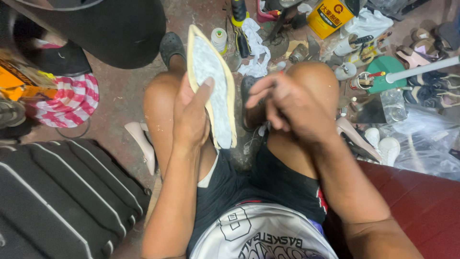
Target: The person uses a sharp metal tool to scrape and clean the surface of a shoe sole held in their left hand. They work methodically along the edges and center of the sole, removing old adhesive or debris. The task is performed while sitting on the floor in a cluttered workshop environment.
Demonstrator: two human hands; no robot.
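Cream-edged and pointed, the shoe sole [213, 81] stands nearly upright between the person's bare knees, its pale grey inner face turned toward the camera and its tip aimed away at the cluttered floor. The left hand [191, 112] grips the sole along its left edge, fingers wrapped behind it and the thumb pressed across the front. Just right of the sole, the right hand [282, 103] is curled with its fingers drawn together near the right knee; it looks pinched on something small, though motion blur hides what, if anything, it holds. Beyond the sole's tip stand a white thread spool [219, 38] and crumpled white rags [254, 48], with a yellow can [330, 17] farther right of them. Left of the sole, a beige high-heeled shoe [141, 144] lies on the concrete floor, and further left sits a black ribbed suitcase [62, 196]. Well right of the sole lie a green disc [385, 72] and clear plastic sheeting [426, 139].
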